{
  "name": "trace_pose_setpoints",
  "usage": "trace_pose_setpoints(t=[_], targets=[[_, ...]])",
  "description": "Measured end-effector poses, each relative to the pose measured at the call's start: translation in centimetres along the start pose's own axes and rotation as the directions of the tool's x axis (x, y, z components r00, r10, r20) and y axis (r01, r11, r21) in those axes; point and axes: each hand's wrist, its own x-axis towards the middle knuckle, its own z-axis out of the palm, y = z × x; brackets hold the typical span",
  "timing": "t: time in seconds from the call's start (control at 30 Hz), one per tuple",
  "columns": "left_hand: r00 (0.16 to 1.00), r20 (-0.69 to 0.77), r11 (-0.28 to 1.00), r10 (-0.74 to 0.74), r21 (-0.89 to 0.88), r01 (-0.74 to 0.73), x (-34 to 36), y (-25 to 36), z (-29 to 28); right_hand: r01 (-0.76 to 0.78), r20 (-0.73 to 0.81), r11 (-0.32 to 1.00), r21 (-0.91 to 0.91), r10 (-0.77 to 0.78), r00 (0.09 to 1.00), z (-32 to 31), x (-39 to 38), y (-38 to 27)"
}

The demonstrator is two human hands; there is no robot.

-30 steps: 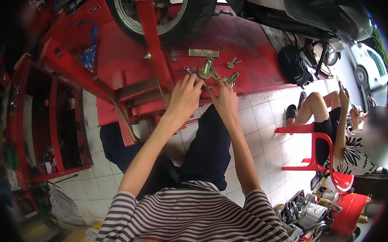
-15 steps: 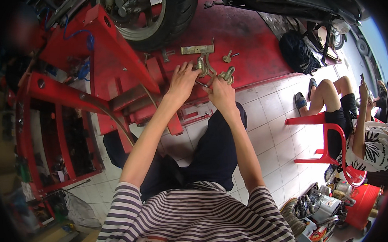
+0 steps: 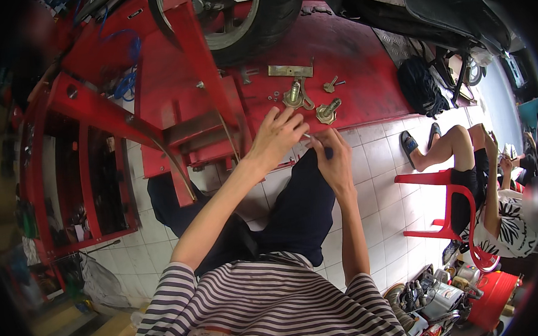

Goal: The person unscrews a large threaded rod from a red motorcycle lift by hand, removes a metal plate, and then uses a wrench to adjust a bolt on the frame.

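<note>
Just off the front edge of the red platform (image 3: pixel 360 60), my left hand (image 3: pixel 278 137) and my right hand (image 3: pixel 334 158) meet. Their fingertips are closed on a small, thin metal piece (image 3: pixel 307 137), mostly hidden, whose exact kind I cannot make out. Beyond my hands, two brass-coloured parts lie on the platform: a lobed one with a stem (image 3: pixel 292 95) and a star-shaped one with a threaded stem (image 3: pixel 327 111). Behind them are a flat metal bracket (image 3: pixel 290 71), a small bolt-like part (image 3: pixel 331 85) and some tiny nuts (image 3: pixel 273 96).
A red steel frame (image 3: pixel 199 56) rises at the left, beside a motorcycle wheel (image 3: pixel 274 28). At the right, a person (image 3: pixel 496 217) sits on a red plastic chair (image 3: pixel 450 207). Tools and a red container (image 3: pixel 495 296) crowd the lower right floor.
Both hands have drawn back from the brass-coloured parts toward me and slightly right, with the thin metal piece between them. The parts on the platform are now uncovered; my view has shifted a little.
</note>
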Motion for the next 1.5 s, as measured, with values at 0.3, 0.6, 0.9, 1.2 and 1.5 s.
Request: trace_pose_setpoints(t=[0.3,0.6,0.9,1.2,1.5], targets=[[0.986,-0.164,0.997,-0.008,-0.078,-0.005,-5.0,3.8,-4.4,-0.232,0.133,0.797,0.558,0.190,0.973,-1.3,-5.0,-4.0],[0.862,-0.507,0.991,-0.026,-0.125,-0.044,-8.9,1.3,-8.8,0.045,0.163,0.940,0.339,-0.105,0.981,0.9,-4.8,-12.2],[0.829,-0.559,0.999,0.034,0.025,-0.024,-11.4,-2.8,-11.8,-0.577,0.708,0.533,0.619,-0.061,0.704,1.3,-2.2,-16.6],[0.781,-0.623,0.996,-0.034,-0.086,-0.025,-11.5,-4.2,-12.9,-0.184,0.323,0.854,0.486,0.021,0.946,2.9,1.6,-14.2],[0.646,-0.700,0.934,-0.303,-0.354,0.054,-9.2,-3.7,-12.2,0.424,0.044,0.796,0.431,-0.488,0.872,6.3,12.6,-18.6]])
